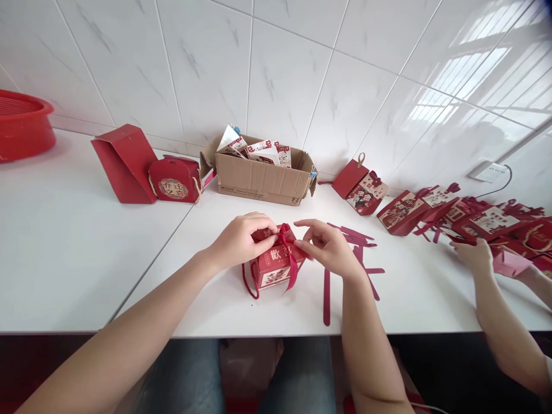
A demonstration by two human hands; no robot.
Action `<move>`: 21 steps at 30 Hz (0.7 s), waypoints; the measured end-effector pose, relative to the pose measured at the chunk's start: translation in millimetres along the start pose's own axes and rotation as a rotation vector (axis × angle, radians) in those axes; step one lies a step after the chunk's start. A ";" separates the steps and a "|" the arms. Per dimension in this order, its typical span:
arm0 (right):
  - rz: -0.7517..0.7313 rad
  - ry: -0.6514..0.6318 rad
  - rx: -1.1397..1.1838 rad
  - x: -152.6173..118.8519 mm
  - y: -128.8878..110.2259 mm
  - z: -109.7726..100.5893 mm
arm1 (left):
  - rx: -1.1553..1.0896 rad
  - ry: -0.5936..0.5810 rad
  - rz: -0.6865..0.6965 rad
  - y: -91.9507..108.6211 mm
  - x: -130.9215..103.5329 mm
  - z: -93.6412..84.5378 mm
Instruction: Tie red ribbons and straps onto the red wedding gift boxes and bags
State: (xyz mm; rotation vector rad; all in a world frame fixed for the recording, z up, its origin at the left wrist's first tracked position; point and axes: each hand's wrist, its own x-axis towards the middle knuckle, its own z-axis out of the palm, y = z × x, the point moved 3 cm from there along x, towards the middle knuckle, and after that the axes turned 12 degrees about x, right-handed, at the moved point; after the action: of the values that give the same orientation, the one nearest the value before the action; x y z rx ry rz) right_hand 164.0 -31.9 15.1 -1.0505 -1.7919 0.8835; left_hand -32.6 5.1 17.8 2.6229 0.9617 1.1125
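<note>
A small red gift box [271, 267] with white lettering stands on the white table in front of me. A red ribbon [293, 273] is tied around its top, with one tail hanging down the front. My left hand [248, 238] pinches the ribbon at the left of the knot, thumb and fingers together. On the other side, my right hand [330, 247] holds the ribbon near the thumb tip, its index finger stretched out above. A twisted red cord handle [250, 284] droops at the box's left end. The fingers partly cover the knot.
Loose dark red strips [326, 296] lie right of the box. Behind stands a cardboard carton [259, 183] with printed pieces. Red boxes [175, 181] stand left, others [401, 211] right. A red basin [26, 126] sits far left. A co-worker's hand [474, 259] handles boxes at right.
</note>
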 end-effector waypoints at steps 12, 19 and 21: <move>0.029 -0.131 0.168 21.0 -7.1 -9.7 | -0.046 0.004 0.058 1.6 0.0 4.3; 0.167 -0.503 0.082 9.0 -10.2 -12.9 | -0.012 0.022 0.105 3.2 -0.9 5.4; 0.142 -0.507 0.170 6.1 -5.5 -14.9 | -0.010 0.017 0.108 3.1 -1.0 5.6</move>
State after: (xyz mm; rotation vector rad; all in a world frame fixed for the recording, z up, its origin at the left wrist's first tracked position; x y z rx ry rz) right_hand 174.2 -26.4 27.5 -0.9029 -2.0169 1.4643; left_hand -27.7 2.7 14.2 2.6899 0.8243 1.1611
